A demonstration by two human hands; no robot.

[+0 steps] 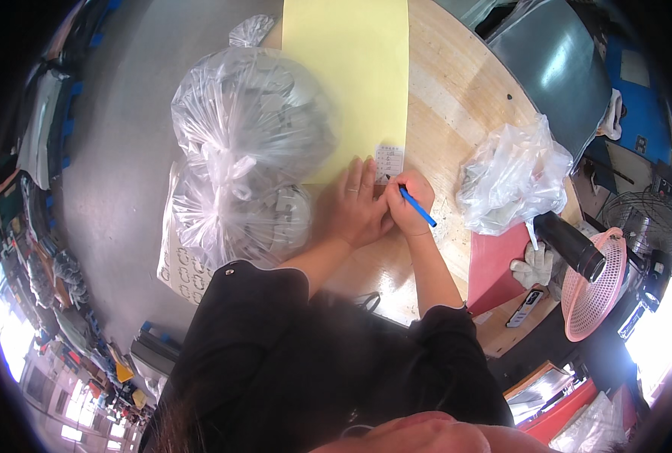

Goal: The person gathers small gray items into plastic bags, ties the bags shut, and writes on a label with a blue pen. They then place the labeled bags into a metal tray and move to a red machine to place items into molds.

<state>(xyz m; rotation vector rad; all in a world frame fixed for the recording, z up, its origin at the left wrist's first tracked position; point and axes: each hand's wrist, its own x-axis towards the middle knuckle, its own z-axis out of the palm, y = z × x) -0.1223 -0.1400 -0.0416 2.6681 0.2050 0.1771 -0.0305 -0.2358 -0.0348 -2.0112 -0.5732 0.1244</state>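
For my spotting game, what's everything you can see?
flat sheet: one, yellow, top centre
small rectangular slip: one, white, sheet bottom
slim pen: one, blue, tip near slip
bulging knotted plastic bags: two, clear, left
crumpled plastic bag: one, whitish, right
cylinder: one, black, right
round mesh basket: one, pink, far right
fabric glove: one, greyish, beside basket
flat panel: one, red, right
wooden tabletop: one, tan, centre
smooth surface: one, grey, left
clutter: many, mixed, rim
cloth sleeves: two, black, bottom
left hand: one, bare, fingers on sheet
right hand: one, bare, gripping pen

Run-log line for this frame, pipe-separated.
right hand: holds blue pen, tip at white label | left hand: touches yellow sheet beside label | knotted plastic bags: left of sheet
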